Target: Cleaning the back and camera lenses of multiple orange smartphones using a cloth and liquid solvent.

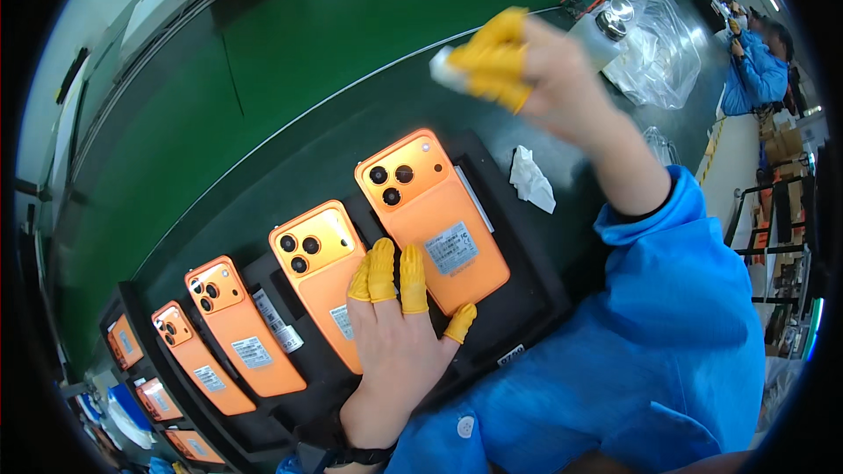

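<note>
Head view: the large orange phone (pixel 430 218) lies face down at the right part of the black tray (pixel 531 272), just beside the tray's right edge. Its long axis slants, camera end toward the tray's far edge, label end back toward the person and a little to the right.

The left hand (pixel 399 355) is the nearer one. It reaches in over the tray's near edge, its yellow-covered fingers (pixel 413 285) stretched out and loosely spread, clenched around nothing. The index finger lies at the phone's left long side and the thumb by its near end, so from this hand the phone runs forward and slightly right. The other fingers lie by the right side of a second phone (pixel 318 288), which is set at a similar slant.

The right hand (pixel 558 79) is farther off, raised above the surface (pixel 395 110) beyond the tray's far right corner, and blurred. Its fingers pinch a white wad (pixel 450 72). From that wad, the phone lies back toward the person and slightly left, well apart from it. A crumpled tissue (pixel 532 180) rests on the surface beside the tray's right edge.
</note>
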